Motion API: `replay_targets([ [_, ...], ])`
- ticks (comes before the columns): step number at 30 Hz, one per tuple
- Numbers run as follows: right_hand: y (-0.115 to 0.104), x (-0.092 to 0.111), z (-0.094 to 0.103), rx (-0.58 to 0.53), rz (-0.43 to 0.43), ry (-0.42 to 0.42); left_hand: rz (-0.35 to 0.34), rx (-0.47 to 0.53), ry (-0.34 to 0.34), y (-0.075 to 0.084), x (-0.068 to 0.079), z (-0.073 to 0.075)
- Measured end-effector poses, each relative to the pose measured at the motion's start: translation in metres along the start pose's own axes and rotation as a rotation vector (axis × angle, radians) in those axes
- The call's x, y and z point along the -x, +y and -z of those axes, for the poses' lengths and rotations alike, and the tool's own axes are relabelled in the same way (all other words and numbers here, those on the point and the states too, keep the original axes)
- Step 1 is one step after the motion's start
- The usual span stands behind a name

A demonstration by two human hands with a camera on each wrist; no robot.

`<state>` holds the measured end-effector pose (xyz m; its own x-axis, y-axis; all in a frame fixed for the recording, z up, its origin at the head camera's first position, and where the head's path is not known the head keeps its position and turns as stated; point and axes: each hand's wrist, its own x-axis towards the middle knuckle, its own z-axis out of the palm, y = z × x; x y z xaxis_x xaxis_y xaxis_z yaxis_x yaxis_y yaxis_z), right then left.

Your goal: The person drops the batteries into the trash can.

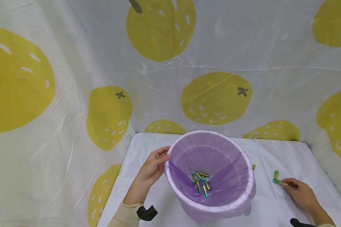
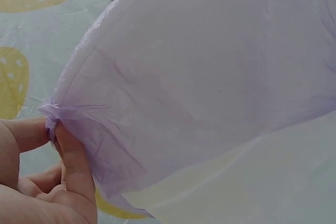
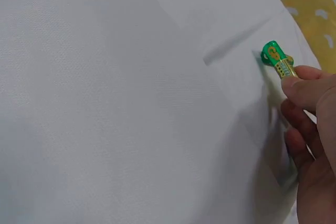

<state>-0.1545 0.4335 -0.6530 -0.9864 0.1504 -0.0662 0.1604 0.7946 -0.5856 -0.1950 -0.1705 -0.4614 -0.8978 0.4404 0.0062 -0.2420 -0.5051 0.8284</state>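
A round bin (image 1: 245, 189) lined with a thin purple plastic bag (image 2: 173, 66) stands tilted toward me on the white table. My left hand (image 1: 153, 167) grips its rim at the left, pinching the bag's edge between thumb and fingers in the left wrist view. Several green and gold batteries (image 1: 199, 183) lie at the bottom of the bag. To the right of the bin, my right hand (image 1: 301, 193) pinches a green and gold battery (image 3: 279, 59) by one end. Another battery (image 1: 276, 174) is just behind it, partly hidden in the right wrist view.
One more battery (image 1: 254, 166) lies on the table close to the bin's right side, partly hidden by the rim in the head view. A white cloth (image 1: 290, 157) covers the table. Curtains printed with yellow fruit (image 1: 216, 97) hang behind and at both sides.
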Motion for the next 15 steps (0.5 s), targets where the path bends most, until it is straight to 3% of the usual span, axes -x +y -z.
replay_targets([
  [8,-0.002,0.002,0.012,-0.043,-0.054,-0.022,0.006,-0.005,0.006,0.000,-0.001,0.000],
  [15,-0.012,-0.003,0.015,-0.040,-0.002,-0.038,0.001,-0.003,-0.002,0.001,0.000,0.000],
])
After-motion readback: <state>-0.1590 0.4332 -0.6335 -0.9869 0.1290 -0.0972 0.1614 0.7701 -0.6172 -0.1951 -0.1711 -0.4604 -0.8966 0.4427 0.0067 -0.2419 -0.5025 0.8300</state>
